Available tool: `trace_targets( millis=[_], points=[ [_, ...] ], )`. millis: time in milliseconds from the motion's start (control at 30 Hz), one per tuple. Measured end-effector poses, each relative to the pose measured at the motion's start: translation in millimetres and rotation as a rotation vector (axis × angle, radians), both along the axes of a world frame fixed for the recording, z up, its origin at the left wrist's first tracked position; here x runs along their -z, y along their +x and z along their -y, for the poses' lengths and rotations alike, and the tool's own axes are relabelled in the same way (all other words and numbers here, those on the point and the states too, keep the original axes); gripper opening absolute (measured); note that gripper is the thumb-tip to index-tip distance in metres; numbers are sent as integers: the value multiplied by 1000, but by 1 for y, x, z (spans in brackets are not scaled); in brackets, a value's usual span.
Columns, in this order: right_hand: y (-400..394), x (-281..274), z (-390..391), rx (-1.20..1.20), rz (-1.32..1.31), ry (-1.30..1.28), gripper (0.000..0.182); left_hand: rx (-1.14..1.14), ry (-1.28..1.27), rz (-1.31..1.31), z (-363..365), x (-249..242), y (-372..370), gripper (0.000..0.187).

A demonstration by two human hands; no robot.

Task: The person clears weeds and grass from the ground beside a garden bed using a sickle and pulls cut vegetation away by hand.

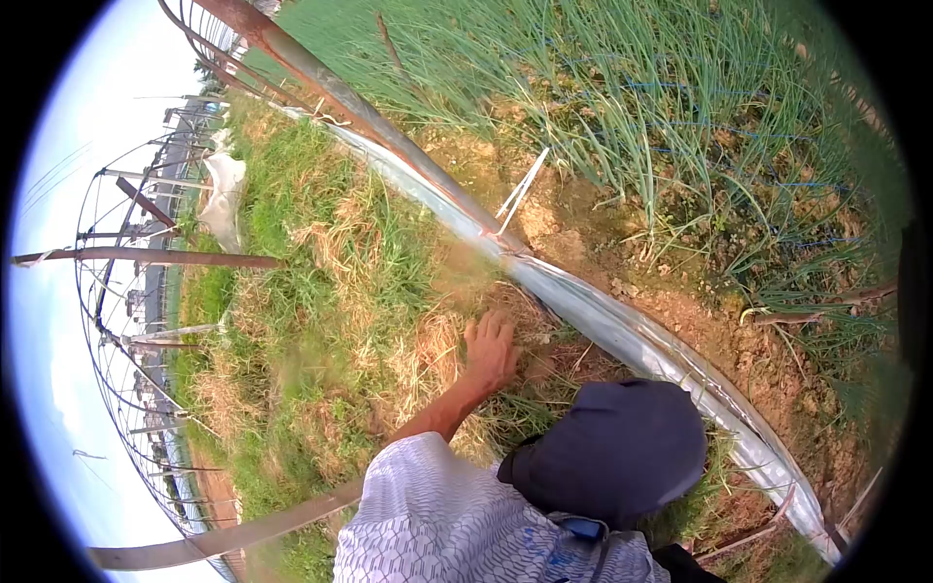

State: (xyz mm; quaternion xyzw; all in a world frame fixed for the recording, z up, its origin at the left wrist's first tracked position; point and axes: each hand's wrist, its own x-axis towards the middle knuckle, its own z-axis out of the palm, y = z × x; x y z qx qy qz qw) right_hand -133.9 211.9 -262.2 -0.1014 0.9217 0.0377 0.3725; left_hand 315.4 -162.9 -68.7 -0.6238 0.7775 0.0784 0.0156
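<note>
My left hand reaches out over a patch of dry, straw-coloured grass beside the plastic-covered edge. Its back is towards me, and the fingers rest on the grass, a little apart, with no object showing in them. The arm comes out of a light patterned sleeve. A rounded shape in dark navy cloth bulks large at the lower middle, covering the ground behind it. My right hand does not show.
Clear plastic sheeting runs diagonally along a rusty pipe. Beyond it grow long green, onion-like leaves with blue lines among them. A white strip is tied at the pipe. Posts and bare hoop frames stand leftward.
</note>
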Motion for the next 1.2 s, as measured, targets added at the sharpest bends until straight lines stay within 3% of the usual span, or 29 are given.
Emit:
trace_targets(
  millis=[67, 133, 200, 333, 433, 500, 533, 600, 633, 700, 767, 833, 933, 1000, 1067, 1133, 1200],
  points=[
    [0, 3, 28, 7, 26, -60, 55, -319, 60, 181, -27, -14, 26, 69],
    [-1, 4, 56, 22, 49, -123, 54, -507, 260, 93, -55, 4, 57, 74],
    [1, 4, 80, 42, 78, -184, 52, -347, 330, 158, -66, 12, 60, 55],
    [-1, -2, 119, 46, 136, -288, 50, -229, 387, 98, -60, 28, 37, 41],
    [-2, -7, 138, 61, 169, -347, 48, -205, 594, -80, -40, 26, 20, 32],
    [-1, -11, 147, 67, 190, -372, 46, -380, 686, -467, -33, 9, 2, 32],
    [-1, -11, 150, 66, 204, -380, 46, -379, 684, -464, -32, 3, -9, 32],
    [-2, -13, 155, 65, 218, -397, 44, -407, 855, -806, -31, -1, -31, 32],
    [-1, -13, 160, 69, 222, -409, 44, -401, 852, -809, -33, 5, -35, 32],
    [-3, -16, 162, 77, 221, -425, 43, -189, 873, -634, -39, 15, -45, 30],
    [-4, -19, 164, 87, 231, -437, 42, -133, 1000, -590, -36, 15, -45, 31],
    [-5, -22, 165, 99, 240, -457, 40, 214, 834, -376, -31, 34, -40, 34],
    [-10, -26, 168, 114, 255, -497, 39, 235, 1040, -165, 10, 34, -50, 36],
    [-18, -31, 161, 127, 265, -537, 38, 394, 896, 53, 32, 20, -62, 39],
    [-17, -52, 143, 157, 259, -568, 37, 444, 894, 79, 55, 4, -88, 34],
    [-5, -80, 113, 226, 213, -567, 36, 671, 829, -84, 74, 19, -117, 32],
    [6, -107, 81, 318, 154, -553, 35, 821, 1039, -158, 99, -22, -170, 32]
  ],
)
